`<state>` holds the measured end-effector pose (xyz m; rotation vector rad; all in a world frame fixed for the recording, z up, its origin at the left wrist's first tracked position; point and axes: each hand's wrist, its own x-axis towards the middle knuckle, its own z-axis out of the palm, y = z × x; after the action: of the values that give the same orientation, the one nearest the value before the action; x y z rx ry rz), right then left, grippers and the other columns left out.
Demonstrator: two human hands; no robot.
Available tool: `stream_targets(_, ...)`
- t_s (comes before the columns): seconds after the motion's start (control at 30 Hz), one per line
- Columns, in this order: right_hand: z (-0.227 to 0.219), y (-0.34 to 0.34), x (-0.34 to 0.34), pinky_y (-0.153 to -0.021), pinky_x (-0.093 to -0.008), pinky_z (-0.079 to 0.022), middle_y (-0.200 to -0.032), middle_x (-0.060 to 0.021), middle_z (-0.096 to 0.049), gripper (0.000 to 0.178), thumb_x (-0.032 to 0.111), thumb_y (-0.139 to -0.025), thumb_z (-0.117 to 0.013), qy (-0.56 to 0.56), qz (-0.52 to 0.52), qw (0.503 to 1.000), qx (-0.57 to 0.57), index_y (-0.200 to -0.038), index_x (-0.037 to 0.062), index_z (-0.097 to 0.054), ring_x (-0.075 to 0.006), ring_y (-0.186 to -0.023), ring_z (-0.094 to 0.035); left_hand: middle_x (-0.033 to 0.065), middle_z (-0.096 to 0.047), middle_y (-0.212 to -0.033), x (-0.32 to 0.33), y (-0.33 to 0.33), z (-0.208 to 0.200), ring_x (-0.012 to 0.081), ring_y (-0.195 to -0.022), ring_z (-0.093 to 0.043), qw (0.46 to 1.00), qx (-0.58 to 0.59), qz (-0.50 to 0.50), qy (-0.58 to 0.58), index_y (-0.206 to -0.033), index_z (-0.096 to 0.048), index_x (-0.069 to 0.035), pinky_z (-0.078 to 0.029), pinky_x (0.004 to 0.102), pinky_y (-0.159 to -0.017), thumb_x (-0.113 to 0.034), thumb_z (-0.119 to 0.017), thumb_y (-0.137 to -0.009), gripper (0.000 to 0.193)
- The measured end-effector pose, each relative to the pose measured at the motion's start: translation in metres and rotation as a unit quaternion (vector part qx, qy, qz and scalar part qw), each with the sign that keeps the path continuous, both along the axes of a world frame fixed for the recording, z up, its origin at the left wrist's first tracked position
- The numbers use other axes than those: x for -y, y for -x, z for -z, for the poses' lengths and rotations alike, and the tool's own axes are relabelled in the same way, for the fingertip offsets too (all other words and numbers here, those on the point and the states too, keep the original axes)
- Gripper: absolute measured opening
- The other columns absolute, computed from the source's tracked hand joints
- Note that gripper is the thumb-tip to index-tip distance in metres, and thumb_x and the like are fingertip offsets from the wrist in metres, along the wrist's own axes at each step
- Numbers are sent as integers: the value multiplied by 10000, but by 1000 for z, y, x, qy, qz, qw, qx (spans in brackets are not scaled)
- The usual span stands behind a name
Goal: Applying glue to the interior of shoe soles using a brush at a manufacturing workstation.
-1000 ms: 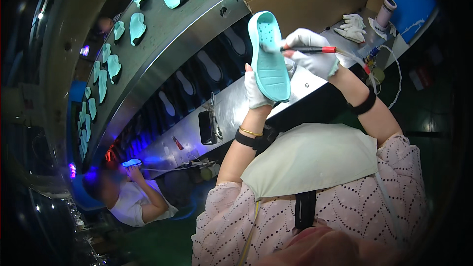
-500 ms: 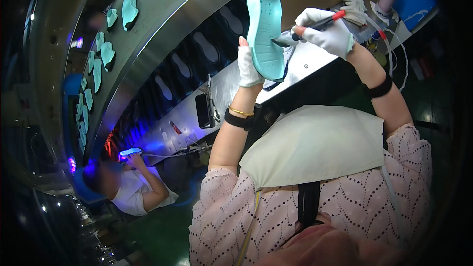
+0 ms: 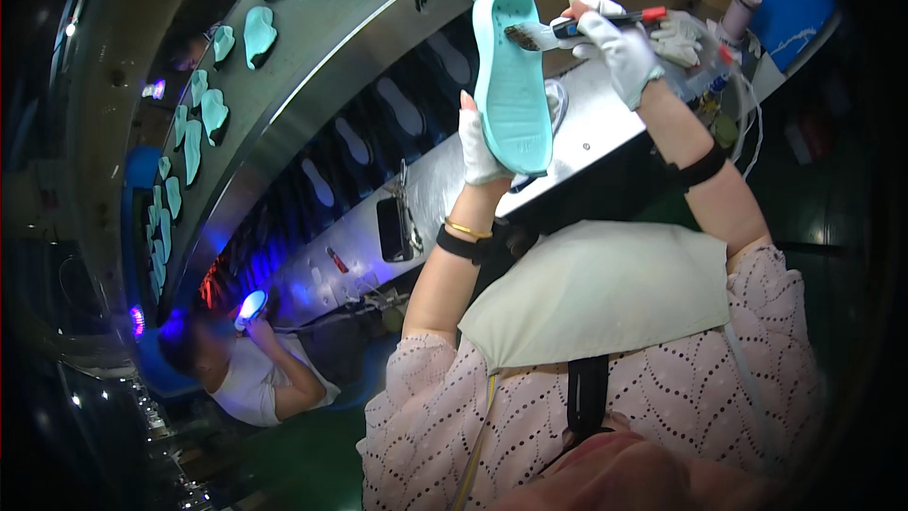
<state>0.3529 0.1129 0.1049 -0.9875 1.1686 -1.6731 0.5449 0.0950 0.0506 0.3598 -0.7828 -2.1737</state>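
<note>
While the left hand (image 3: pixel 482 153) clasps the sole (image 3: pixel 515 99) in the air over the bench (image 3: pixel 605 128), thumb at one edge and fingers mostly hidden behind, the right hand (image 3: pixel 626 57) grips the brush (image 3: pixel 570 28), whose bristles seem to touch the sole's inner face by the holed end. Good brushing here probably calls for a steady sole, tilted to show the whole face, and light, even strokes right into the rim. Gloves (image 3: pixel 677 42) lie at the bench's right end.
</note>
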Motion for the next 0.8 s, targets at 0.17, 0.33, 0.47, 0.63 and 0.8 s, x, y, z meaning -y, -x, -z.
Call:
stream_targets(0.17, 25, -25, -21, -724, -253, -481, -884, -58, -548, 197, -143, -701, -556, 270, -47, 932, -238, -823, 11, -560, -146, -820, -574, 179, -530, -1147, 5, 10, -5, 314, -947, -567, 999, -32, -13, -29, -1275, -389, -52, -460, 433, -844, -584, -250, -869, 683)
stream_targets(0.33, 11, -13, -63, -751, -228, -461, -928, -98, -600, 181, -105, -754, -564, 178, -118, 962, -173, -897, 5, -570, -129, -850, -570, 222, -553, -1070, 25, 16, -27, 370, -913, -579, 1000, -8, -7, -9, -1275, -374, -43, -475, 459, -817, -570, -195, -879, 684)
stream_targets(0.47, 1, 46, -66, -678, -192, -451, -976, -129, -580, 176, -22, -827, -518, 110, -59, 987, 105, -1002, -35, -532, -88, -694, -544, 187, -500, -1190, 79, 56, -104, 358, -960, -572, 995, -13, 36, 90, -1307, -319, -31, -452, 458, -882, -502, -133, -913, 642)
stream_targets(0.63, -10, 35, -77, -661, -190, -455, -977, -146, -594, 170, 2, -833, -525, 139, 22, 990, 11, -999, -33, -541, -95, -698, -565, 155, -571, -859, 213, 87, -147, 336, -797, -597, 952, 185, -224, 102, -973, -503, -5, -507, 493, -651, -258, -417, -839, 299)
stream_targets(0.8, 6, 43, -86, -674, -194, -445, -931, -82, -618, 154, -33, -803, -562, 130, 109, 978, -121, -950, 4, -588, -79, -753, -557, 206, -572, -1083, 237, 43, -153, 343, -999, -555, 238, 752, -324, 523, -1076, -566, -16, -437, 366, -867, -268, -457, -775, 407)
